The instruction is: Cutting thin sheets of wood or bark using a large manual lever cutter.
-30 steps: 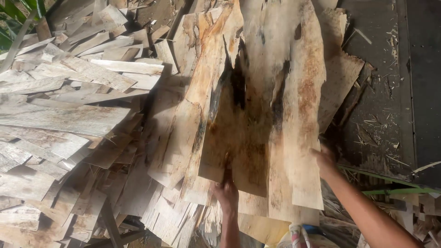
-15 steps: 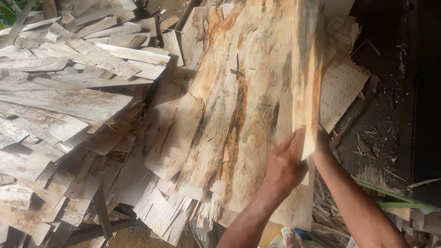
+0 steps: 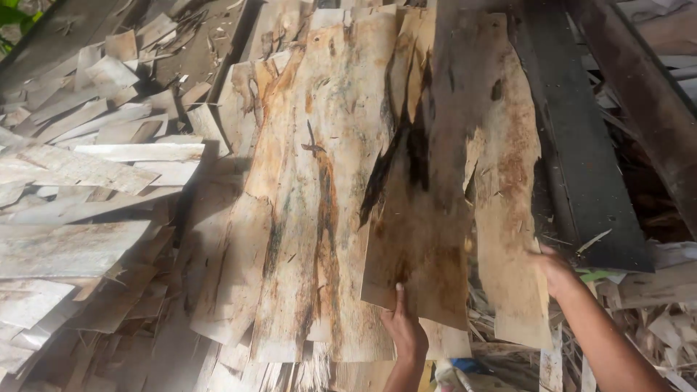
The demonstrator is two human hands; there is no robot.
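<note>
Wood veneer sheet [image 3: 443,218]: left hand [image 3: 405,330] flat under its lower edge, right hand [image 3: 555,270] gripping its right edge.

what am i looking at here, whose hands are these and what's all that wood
This is one view from a camera worn on a person's head, looking down at their own two bare hands; there is no machine. The left hand presses flat against the lower edge of a thin, stained, cracked wood sheet. The right hand grips the sheet's right edge. Beneath it lie similar long sheets, overlapping. To the left is a loose heap of paler wood strips. On the right runs a dark plank, with splinters and scraps below it.
</note>
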